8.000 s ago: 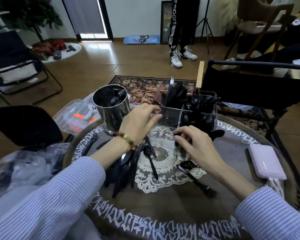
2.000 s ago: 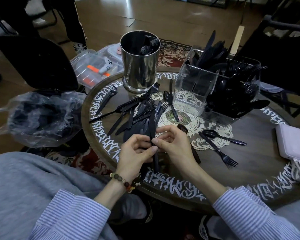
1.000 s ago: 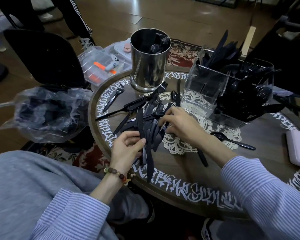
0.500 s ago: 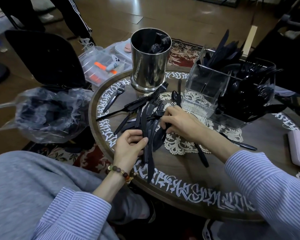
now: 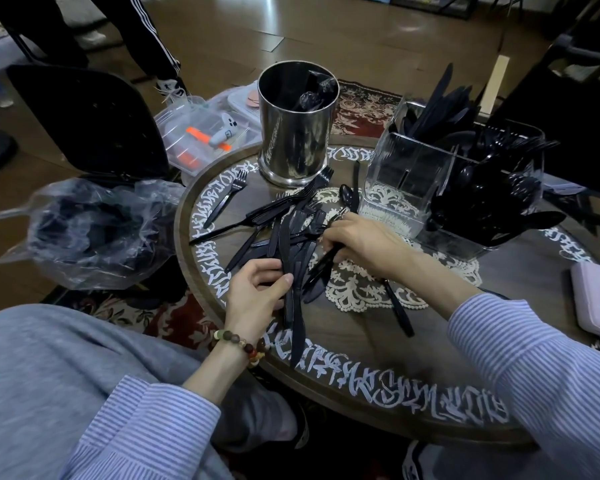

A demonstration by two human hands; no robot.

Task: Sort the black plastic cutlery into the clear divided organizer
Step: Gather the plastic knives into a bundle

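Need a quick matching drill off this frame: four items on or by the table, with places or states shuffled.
Things:
1. shiny steel cylinder canister
2. clear divided plastic organizer
3. left hand
4. crumpled clear plastic bag

Places or states:
A. off the round table's left edge
B. grips a bundle of black plastic knives
C. far side of the table, left of the organizer
D. near-left compartment empty, others hold black cutlery

Pairs: 1-C, 2-D, 3-B, 4-A
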